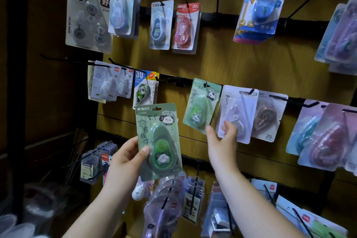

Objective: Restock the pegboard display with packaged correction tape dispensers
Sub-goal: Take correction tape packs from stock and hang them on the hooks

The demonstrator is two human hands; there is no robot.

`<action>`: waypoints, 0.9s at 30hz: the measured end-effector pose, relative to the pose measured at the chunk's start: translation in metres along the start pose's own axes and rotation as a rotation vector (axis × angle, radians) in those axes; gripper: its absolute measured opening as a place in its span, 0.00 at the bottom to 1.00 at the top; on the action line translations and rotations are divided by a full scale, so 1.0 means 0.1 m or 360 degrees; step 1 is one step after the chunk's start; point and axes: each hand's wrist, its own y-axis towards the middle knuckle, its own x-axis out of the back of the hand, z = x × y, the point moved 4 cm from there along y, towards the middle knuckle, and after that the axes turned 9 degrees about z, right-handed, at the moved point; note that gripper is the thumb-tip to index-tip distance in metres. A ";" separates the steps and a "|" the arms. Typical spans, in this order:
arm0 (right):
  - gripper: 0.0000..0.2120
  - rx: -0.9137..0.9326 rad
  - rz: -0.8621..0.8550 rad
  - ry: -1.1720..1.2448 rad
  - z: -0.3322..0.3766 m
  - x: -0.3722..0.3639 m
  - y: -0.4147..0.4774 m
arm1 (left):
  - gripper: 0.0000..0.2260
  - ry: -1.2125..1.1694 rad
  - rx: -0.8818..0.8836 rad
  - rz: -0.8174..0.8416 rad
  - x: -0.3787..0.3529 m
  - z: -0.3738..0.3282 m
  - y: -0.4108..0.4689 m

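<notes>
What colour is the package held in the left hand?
The package in the left hand is green, seen in the head view.

I log: brown wood-grain back panel (pixel 222 60), black horizontal rails (pixel 218 15) across it; dark upright post (pixel 17 102) at left; dim light.

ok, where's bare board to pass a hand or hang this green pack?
Widest bare panel for the green pack: top row, between the red pack and the blue pack. A narrower gap: between the 30 pack and the hung panda pack. Crowded: overlapping packs at right edge and the bottom row.
</notes>
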 end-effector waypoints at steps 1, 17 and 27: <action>0.24 0.0063 0.0039 -0.0045 0.02 0.00 -0.13 | 0.11 -0.0008 -0.0014 0.0013 -0.03 -0.01 0.00; 0.14 0.0411 0.0199 0.0039 0.45 0.31 -0.23 | 0.10 -0.0042 0.0056 0.0419 -0.67 -0.08 -0.07; 0.15 0.0399 0.0175 0.0030 0.42 0.30 -0.12 | 0.07 -0.0101 0.0089 0.0383 -0.71 -0.08 -0.04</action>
